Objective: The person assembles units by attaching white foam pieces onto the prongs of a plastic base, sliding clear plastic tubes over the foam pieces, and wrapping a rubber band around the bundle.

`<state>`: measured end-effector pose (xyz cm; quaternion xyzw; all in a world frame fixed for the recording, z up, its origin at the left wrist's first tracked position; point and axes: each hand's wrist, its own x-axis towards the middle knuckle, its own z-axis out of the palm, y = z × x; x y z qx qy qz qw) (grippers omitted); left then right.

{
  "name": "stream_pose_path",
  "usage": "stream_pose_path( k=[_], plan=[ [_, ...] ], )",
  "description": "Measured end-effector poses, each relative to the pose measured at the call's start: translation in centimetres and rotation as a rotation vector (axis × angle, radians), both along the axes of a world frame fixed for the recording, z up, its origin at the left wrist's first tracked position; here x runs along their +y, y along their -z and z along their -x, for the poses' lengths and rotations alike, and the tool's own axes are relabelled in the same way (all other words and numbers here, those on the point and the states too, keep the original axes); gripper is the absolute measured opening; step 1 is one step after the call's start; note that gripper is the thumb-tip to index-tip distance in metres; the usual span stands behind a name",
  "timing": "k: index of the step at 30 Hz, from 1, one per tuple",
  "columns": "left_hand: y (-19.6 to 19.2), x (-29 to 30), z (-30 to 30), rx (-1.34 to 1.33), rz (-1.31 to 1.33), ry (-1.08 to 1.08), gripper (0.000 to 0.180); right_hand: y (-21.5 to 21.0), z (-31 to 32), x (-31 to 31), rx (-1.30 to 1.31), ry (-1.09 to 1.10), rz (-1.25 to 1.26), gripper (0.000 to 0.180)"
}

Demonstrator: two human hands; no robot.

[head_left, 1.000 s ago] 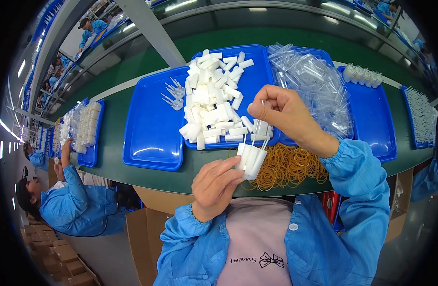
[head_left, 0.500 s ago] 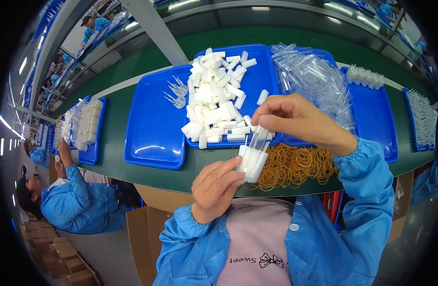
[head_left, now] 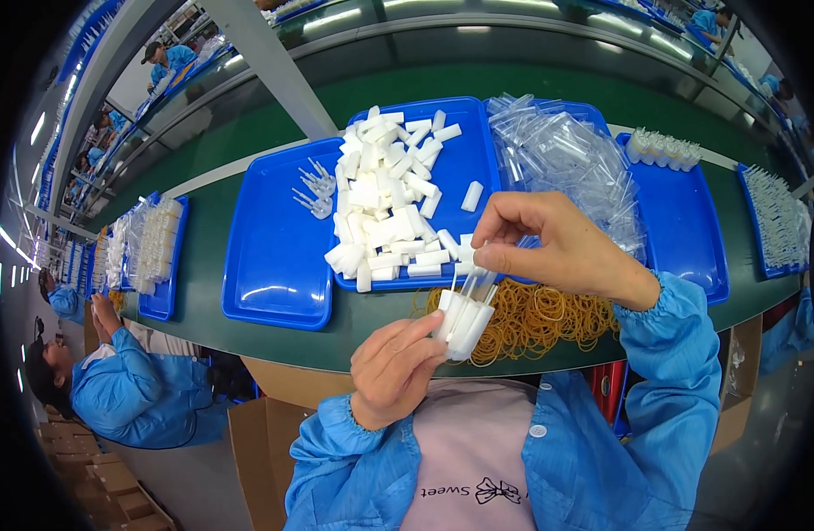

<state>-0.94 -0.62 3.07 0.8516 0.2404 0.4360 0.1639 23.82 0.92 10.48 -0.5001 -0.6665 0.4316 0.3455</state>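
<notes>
My left hand (head_left: 393, 365) is closed around a cluster of white plastic pieces (head_left: 462, 326), with thin pale stems sticking up from it. Above it, my right hand (head_left: 553, 246) pinches a transparent plastic sleeve (head_left: 483, 280) between thumb and forefinger. The sleeve's lower end meets the top of the white cluster, among the stems; how deep it goes I cannot tell. Just beyond the hands, a blue tray (head_left: 469, 133) carries a heap of white blocks (head_left: 389, 208). Transparent sleeves (head_left: 566, 159) are piled in another tray to its right.
Tan rubber bands (head_left: 548, 320) lie heaped by the table's near edge. To the left, a blue tray (head_left: 274, 257) holds several small translucent nozzle-like parts (head_left: 316, 188). White assembled clusters (head_left: 663, 150) stand in the right tray. A co-worker in blue (head_left: 137, 380) sits at far left, beside cardboard boxes.
The view has shifted slightly, so the trays sit a little lower and further left. Both hands keep nearly the same pose and hold the same pieces.
</notes>
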Motion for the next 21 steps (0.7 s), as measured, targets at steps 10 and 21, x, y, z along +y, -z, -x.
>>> stream_pose_path(
  k=[10, 21],
  plan=[
    [-0.9, -0.2, 0.2, 0.002, 0.007, 0.015, 0.027, 1.5, 0.4, -0.9, 0.259, 0.056, 0.108, 0.017],
    [-1.4, 0.1, 0.1, 0.007, 0.063, 0.111, 0.028, 1.7, 0.1, -0.5, 0.284, 0.025, 0.114, 0.018]
  ],
)
